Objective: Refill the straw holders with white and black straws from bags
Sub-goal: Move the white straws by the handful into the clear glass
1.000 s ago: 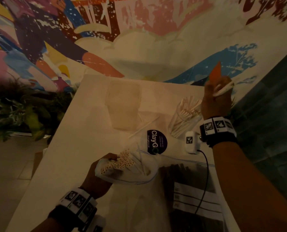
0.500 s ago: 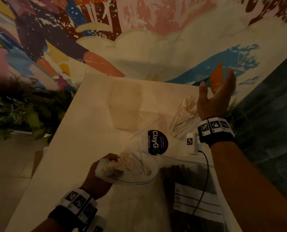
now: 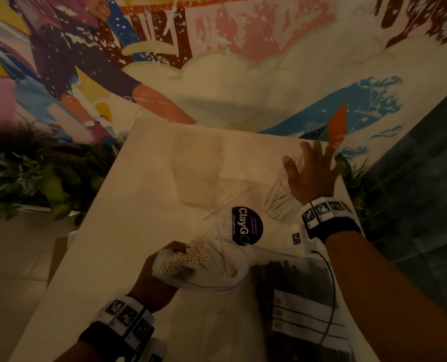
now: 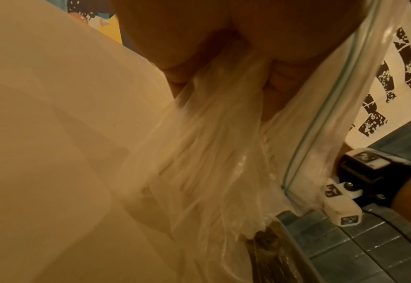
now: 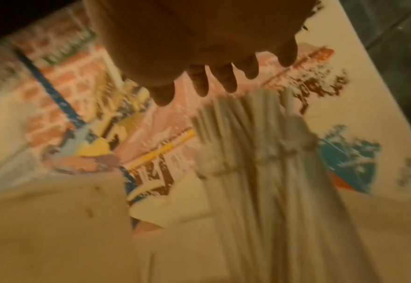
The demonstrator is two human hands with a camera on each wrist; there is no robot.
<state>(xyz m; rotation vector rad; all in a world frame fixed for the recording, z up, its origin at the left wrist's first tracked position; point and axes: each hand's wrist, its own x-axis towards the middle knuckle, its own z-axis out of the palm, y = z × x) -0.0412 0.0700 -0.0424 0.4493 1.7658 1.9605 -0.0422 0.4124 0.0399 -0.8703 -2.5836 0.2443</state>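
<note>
The pale, square-cornered desk (image 3: pixel 118 231) carries a clear glass holder of white straws (image 3: pixel 282 199) under the right hand (image 3: pixel 311 176). Left of that hand lie one loose white straw (image 3: pixel 226 202), a round black sticker (image 3: pixel 247 228) and an empty frosted plastic holder (image 3: pixel 197 168). Nearer, beside the left hand (image 3: pixel 152 280), lies a clear zip bag of black straws (image 3: pixel 295 296).

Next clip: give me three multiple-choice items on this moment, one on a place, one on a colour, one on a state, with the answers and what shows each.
1. Where does the single loose white straw lie?
A. On the pale table between the frosted box and the round dark sticker
B. Inside the bag of black straws
C. On the floor

2. What colour are the straws in the clear plastic bag that the left hand grips?
A. Black
B. White
C. Red

3. How is the right hand?
A. Pinching one straw
B. Closed into a fist
C. Open, fingers spread over the clear straw holder

Answers: 1 A, it rests on bare tabletop there; 2 B, pale tube ends show at the mouth; 3 C, nothing is between the fingers.
</note>
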